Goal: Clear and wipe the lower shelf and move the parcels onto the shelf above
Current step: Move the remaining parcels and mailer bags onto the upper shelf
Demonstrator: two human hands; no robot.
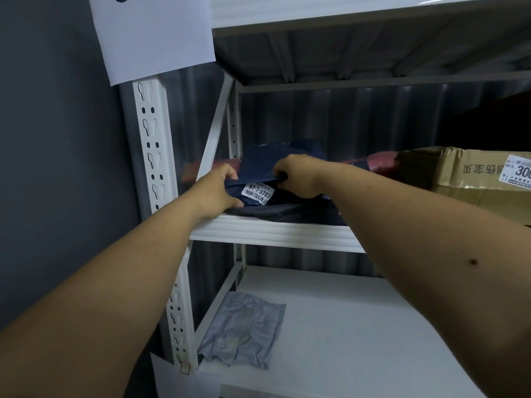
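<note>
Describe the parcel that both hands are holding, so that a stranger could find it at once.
On the white metal rack, look at the middle shelf, near its left end. There the left hand and right hand grip a dark navy plastic mailer bag. Unlike the red bag and cardboard box beside it, its white label reads 67-7-3703.

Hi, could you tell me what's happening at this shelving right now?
A person has both hands on a dark blue parcel on the upper shelf: the left hand at its left end, the right hand pinching its top. A cardboard box sits to the right. The lower shelf still holds one grey parcel.
</note>
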